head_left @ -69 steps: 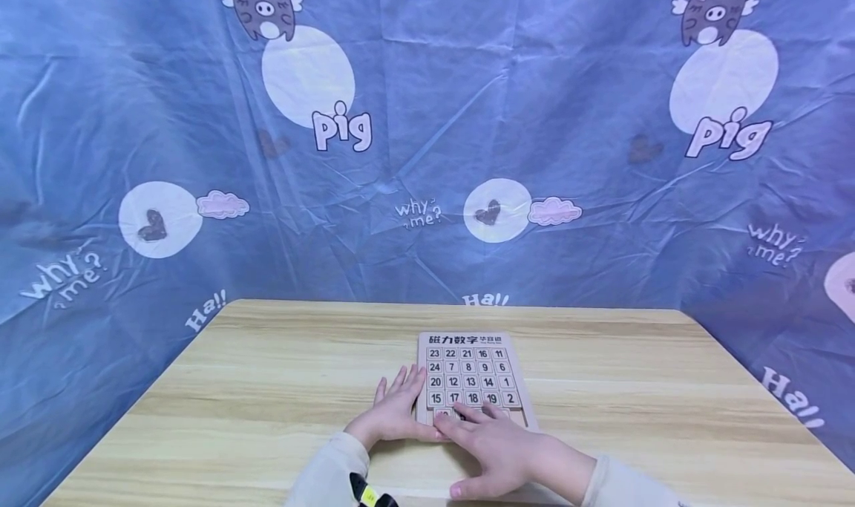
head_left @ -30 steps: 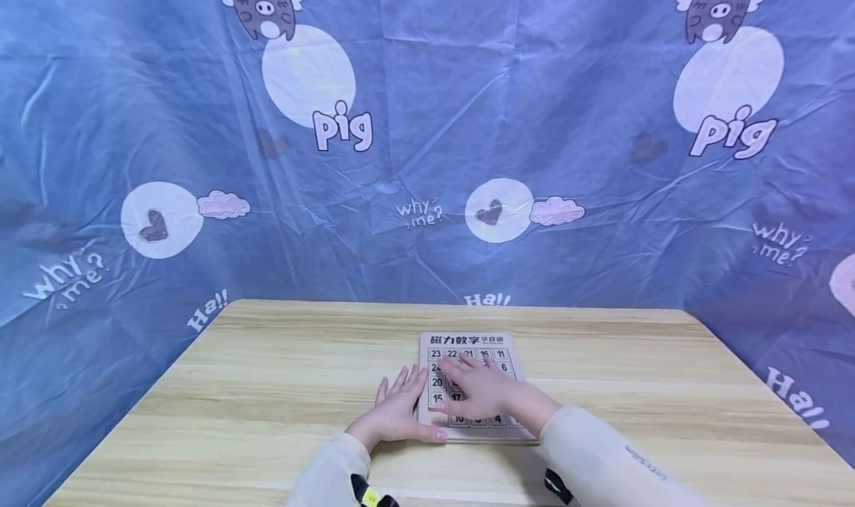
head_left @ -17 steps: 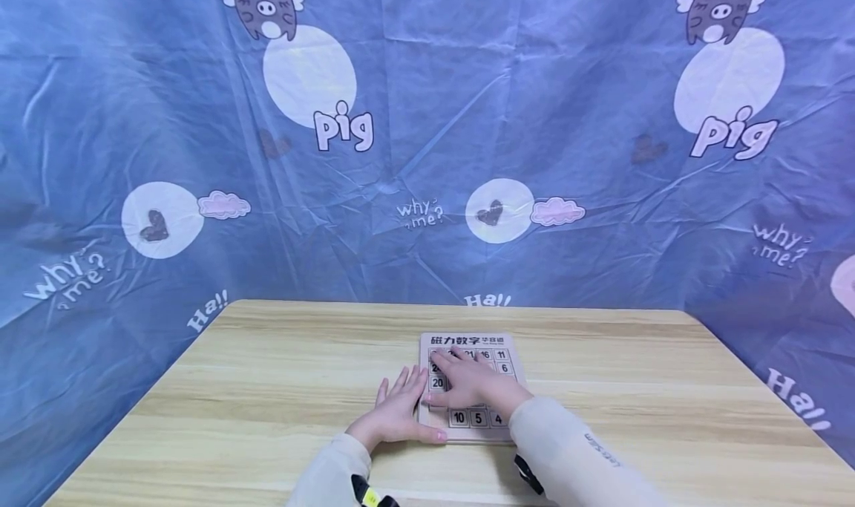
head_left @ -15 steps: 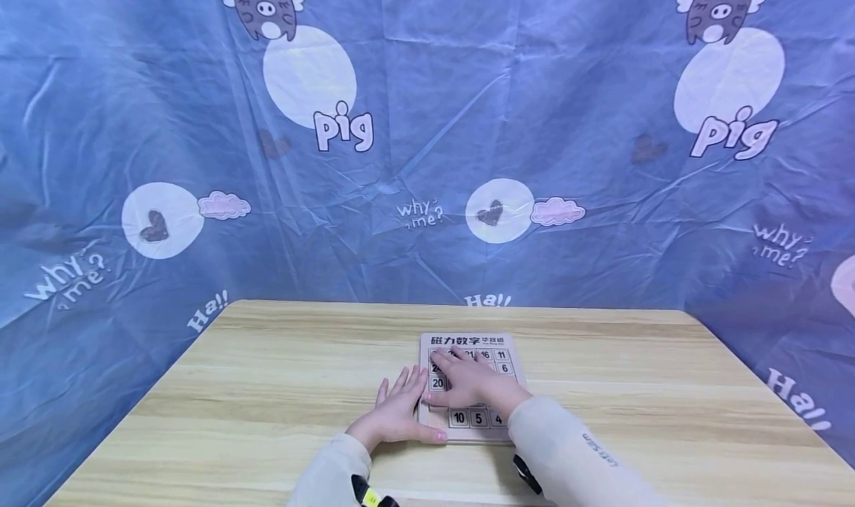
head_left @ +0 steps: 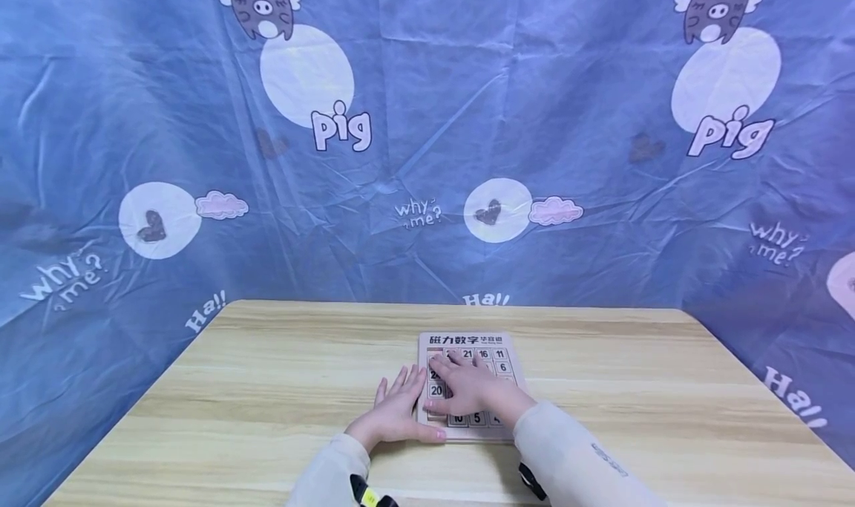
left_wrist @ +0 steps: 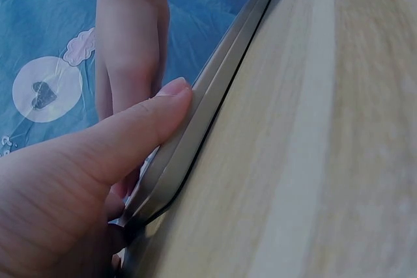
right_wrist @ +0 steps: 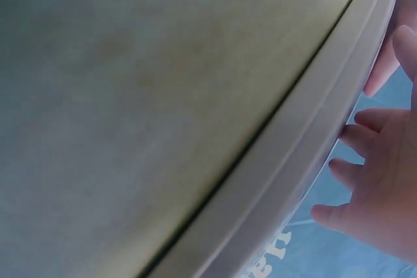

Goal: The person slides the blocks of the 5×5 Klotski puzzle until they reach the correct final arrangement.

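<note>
A pale board of numbered tiles (head_left: 484, 439) lies on the table in the head view. My left hand (head_left: 394, 413) touches its lower left corner, fingers straight along the left side, thumb against the front edge; the left wrist view shows that thumb (left_wrist: 172, 99) on the board's rim (left_wrist: 202, 105). Spread over the tiles is my right hand (head_left: 473, 388), fingertips on the left and upper tiles, thumb low on the left column. Tile 20 (head_left: 436, 390) shows between them, and a gap tops that column. Many middle tiles are hidden. Fingers of my right hand (right_wrist: 384, 174) meet the board's far side (right_wrist: 280, 174).
The wooden table (head_left: 300, 358) surrounds the board. Behind it and at both sides hangs a blue printed cloth (head_left: 414, 269).
My right hand has moved from the bottom row up over the board. The bottom row has shifted right, then the left column down, leaving a gap at its top. My left hand stays put.
</note>
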`<move>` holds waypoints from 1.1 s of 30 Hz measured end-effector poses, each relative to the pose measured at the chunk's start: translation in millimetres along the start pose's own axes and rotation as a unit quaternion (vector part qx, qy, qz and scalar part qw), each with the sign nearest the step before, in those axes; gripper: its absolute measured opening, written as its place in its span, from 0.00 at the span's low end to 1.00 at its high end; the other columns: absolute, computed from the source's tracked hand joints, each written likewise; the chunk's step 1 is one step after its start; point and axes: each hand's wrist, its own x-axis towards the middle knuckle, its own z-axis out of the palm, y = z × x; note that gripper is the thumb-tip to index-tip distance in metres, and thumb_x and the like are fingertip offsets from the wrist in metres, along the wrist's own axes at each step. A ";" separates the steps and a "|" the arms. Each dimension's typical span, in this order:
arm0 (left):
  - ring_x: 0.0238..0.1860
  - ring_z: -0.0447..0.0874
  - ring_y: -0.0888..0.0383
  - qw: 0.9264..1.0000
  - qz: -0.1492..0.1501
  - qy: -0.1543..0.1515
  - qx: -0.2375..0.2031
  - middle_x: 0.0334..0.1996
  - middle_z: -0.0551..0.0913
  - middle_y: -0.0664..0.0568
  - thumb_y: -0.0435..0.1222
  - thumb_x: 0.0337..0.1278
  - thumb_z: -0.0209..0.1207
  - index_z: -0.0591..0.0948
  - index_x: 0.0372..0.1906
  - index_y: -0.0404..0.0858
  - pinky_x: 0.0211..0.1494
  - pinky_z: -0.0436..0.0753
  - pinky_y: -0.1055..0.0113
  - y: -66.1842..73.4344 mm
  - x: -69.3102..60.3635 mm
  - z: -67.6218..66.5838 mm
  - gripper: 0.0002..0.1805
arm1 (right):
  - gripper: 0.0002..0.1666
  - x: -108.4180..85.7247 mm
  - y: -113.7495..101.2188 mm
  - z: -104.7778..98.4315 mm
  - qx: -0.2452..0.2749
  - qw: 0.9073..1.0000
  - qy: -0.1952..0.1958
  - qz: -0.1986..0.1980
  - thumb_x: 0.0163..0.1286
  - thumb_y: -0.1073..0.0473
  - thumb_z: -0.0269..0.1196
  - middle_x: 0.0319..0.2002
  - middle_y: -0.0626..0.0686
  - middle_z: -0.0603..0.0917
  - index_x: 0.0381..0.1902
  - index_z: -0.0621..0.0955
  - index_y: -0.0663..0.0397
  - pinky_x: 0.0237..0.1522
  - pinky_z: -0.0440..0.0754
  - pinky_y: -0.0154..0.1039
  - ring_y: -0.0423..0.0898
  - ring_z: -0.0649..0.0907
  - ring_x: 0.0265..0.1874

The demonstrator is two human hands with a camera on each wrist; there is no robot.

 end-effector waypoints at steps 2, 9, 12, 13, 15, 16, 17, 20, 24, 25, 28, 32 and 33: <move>0.64 0.34 0.46 1.000 0.001 0.001 -0.002 0.65 0.44 0.40 0.61 0.30 0.60 0.49 0.65 0.31 0.58 0.29 0.46 0.1 0.2 0.8 0.59 | 0.46 -2.6 0.1 0.6 -0.003 1.000 -0.003 -0.003 0.55 0.32 0.48 0.62 0.54 0.59 0.63 0.59 0.57 0.55 0.45 0.61 0.56 0.53 0.61; 0.64 0.34 0.45 1.000 0.004 0.003 -0.001 0.64 0.45 0.39 0.61 0.29 0.61 0.49 0.65 0.31 0.58 0.29 0.45 -0.3 0.4 0.5 0.59 | 0.46 -7.5 -1.6 2.0 -0.013 1.000 -0.004 -0.011 0.55 0.31 0.47 0.63 0.53 0.58 0.63 0.59 0.55 0.55 0.46 0.62 0.55 0.53 0.61; 0.64 0.34 0.46 1.000 0.002 0.002 0.003 0.65 0.44 0.39 0.62 0.29 0.60 0.49 0.65 0.32 0.58 0.29 0.46 -0.6 1.3 1.2 0.59 | 0.45 -8.9 -1.8 2.3 -0.014 1.000 -0.003 -0.011 0.56 0.31 0.48 0.63 0.54 0.58 0.63 0.59 0.55 0.55 0.45 0.61 0.55 0.53 0.61; 0.64 0.34 0.46 1.000 0.002 0.002 0.004 0.65 0.44 0.40 0.62 0.29 0.60 0.49 0.65 0.32 0.58 0.29 0.46 -0.9 1.7 1.6 0.59 | 0.45 -9.2 -1.9 2.3 -0.015 1.000 -0.004 -0.011 0.56 0.32 0.48 0.63 0.54 0.58 0.63 0.59 0.55 0.55 0.45 0.61 0.55 0.53 0.61; 0.64 0.34 0.46 1.000 0.000 0.003 0.005 0.65 0.44 0.40 0.62 0.29 0.60 0.49 0.65 0.33 0.58 0.29 0.46 -0.9 1.9 2.4 0.59 | 0.45 -9.8 -2.1 2.3 -0.018 1.000 -0.004 -0.013 0.56 0.32 0.47 0.63 0.54 0.58 0.63 0.59 0.55 0.55 0.45 0.61 0.55 0.53 0.61; 0.64 0.34 0.46 1.000 -0.001 0.003 0.006 0.65 0.44 0.40 0.62 0.28 0.60 0.49 0.65 0.33 0.58 0.28 0.46 -0.9 1.9 2.7 0.59 | 0.45 -10.0 -2.1 2.3 -0.016 1.000 -0.004 -0.014 0.56 0.32 0.47 0.63 0.54 0.58 0.63 0.59 0.55 0.55 0.45 0.61 0.55 0.52 0.62; 0.64 0.33 0.47 1.000 -0.001 0.003 0.005 0.65 0.44 0.40 0.62 0.28 0.60 0.49 0.65 0.33 0.58 0.28 0.46 -0.9 1.8 2.9 0.59 | 0.45 -10.3 -2.0 2.2 -0.014 1.000 -0.004 -0.014 0.56 0.31 0.47 0.63 0.54 0.58 0.63 0.59 0.55 0.55 0.45 0.61 0.55 0.52 0.62; 0.64 0.33 0.46 1.000 0.000 0.004 0.002 0.65 0.44 0.40 0.62 0.28 0.60 0.48 0.65 0.33 0.58 0.28 0.46 -1.3 1.3 3.8 0.60 | 0.45 -12.5 -0.3 1.9 -0.002 1.000 -0.001 -0.014 0.57 0.31 0.46 0.63 0.54 0.58 0.63 0.59 0.55 0.55 0.45 0.61 0.56 0.52 0.62; 0.64 0.34 0.46 1.000 0.001 0.009 0.001 0.65 0.44 0.40 0.62 0.27 0.61 0.48 0.65 0.32 0.58 0.29 0.46 -2.0 0.5 3.7 0.60 | 0.43 -19.3 7.7 0.2 0.016 1.000 0.011 -0.009 0.58 0.32 0.44 0.63 0.55 0.57 0.63 0.59 0.55 0.54 0.45 0.62 0.57 0.51 0.61; 0.64 0.34 0.45 1.000 0.003 0.011 0.002 0.64 0.44 0.39 0.61 0.27 0.61 0.49 0.65 0.32 0.58 0.29 0.46 -2.4 0.5 3.8 0.60 | 0.43 -21.4 11.0 -0.7 0.019 1.000 0.015 -0.006 0.59 0.32 0.44 0.63 0.56 0.57 0.63 0.59 0.56 0.54 0.45 0.63 0.58 0.51 0.61; 0.64 0.35 0.45 1.000 0.004 0.014 0.004 0.64 0.44 0.40 0.61 0.27 0.61 0.49 0.65 0.32 0.58 0.29 0.46 -2.8 1.2 3.9 0.60 | 0.43 -28.3 23.4 -4.7 0.031 0.999 0.027 0.013 0.59 0.34 0.45 0.63 0.57 0.57 0.63 0.58 0.56 0.54 0.45 0.63 0.59 0.51 0.61; 0.64 0.35 0.46 1.000 0.005 0.014 0.003 0.65 0.44 0.40 0.62 0.26 0.61 0.49 0.65 0.32 0.58 0.29 0.47 -2.5 2.1 4.3 0.61 | 0.42 -37.3 41.2 -10.5 0.042 0.997 0.041 0.045 0.60 0.35 0.47 0.62 0.58 0.57 0.63 0.58 0.57 0.55 0.45 0.62 0.59 0.51 0.61; 0.64 0.34 0.46 1.000 0.004 0.014 0.002 0.65 0.44 0.40 0.62 0.25 0.62 0.49 0.65 0.33 0.58 0.29 0.47 -2.5 2.4 4.4 0.61 | 0.42 -39.1 45.0 -11.4 0.044 0.997 0.044 0.052 0.60 0.35 0.47 0.62 0.58 0.57 0.63 0.59 0.57 0.55 0.45 0.62 0.59 0.51 0.61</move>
